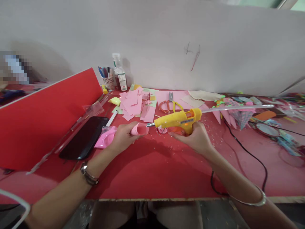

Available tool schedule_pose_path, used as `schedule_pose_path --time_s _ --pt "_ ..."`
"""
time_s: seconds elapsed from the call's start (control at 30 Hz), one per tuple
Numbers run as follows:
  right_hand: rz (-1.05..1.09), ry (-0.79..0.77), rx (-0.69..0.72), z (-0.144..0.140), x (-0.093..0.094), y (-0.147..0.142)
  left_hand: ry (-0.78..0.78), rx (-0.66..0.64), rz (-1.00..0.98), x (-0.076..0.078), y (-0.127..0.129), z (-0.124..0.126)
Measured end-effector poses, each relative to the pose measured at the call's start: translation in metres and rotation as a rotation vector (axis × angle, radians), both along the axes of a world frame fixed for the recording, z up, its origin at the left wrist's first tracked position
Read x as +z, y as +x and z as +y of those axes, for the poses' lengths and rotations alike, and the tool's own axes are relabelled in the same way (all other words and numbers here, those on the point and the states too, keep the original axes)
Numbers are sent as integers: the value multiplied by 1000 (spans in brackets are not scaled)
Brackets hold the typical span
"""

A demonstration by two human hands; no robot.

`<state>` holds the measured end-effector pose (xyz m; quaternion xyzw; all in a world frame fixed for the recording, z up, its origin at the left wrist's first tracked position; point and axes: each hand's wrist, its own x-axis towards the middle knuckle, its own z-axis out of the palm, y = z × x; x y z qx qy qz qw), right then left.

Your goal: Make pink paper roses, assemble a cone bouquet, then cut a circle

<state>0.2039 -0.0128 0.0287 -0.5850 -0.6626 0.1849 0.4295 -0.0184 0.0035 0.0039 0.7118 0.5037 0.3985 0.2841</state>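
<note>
The left hand (122,138) is curled in a pinch, and a rolled piece of pink paper (140,129) is held between its thumb and fingers, with the open end turned toward the right hand (196,138). By the right hand the handle of a yellow glue gun (175,120) is gripped; the fingers behind it are partly hidden. The nozzle is pointed at the left hand, at the rim of the roll; whether the rim is touched cannot be told. A clear glue stick (238,108) is seated in the gun's rear, above and beyond the right hand. Just left of the left hand, a bright pink packet (105,138) and a black phone (83,138) are laid. Beyond that hand, cut pink paper pieces (132,103) are heaped. Pink cones (227,118) are placed to the right of the right hand.
</note>
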Motion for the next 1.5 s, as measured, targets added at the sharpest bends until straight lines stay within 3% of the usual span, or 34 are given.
schedule_pose_path --time_s 0.3,0.5,0.9,1.07,1.5 --pt "-37 -39 30 -8 -3 -5 92 -92 35 12 3 -2" --pt "-143 -3 92 -12 1 -11 177 -77 100 5 2 3" --pt "-102 -109 129 -15 -2 -16 639 -128 187 -4 -4 11" --pt "-77 -120 145 -17 -1 -18 719 -92 255 -6 -5 12" --pt "-69 -133 241 -19 -1 -18 831 -109 200 -3 -6 11"
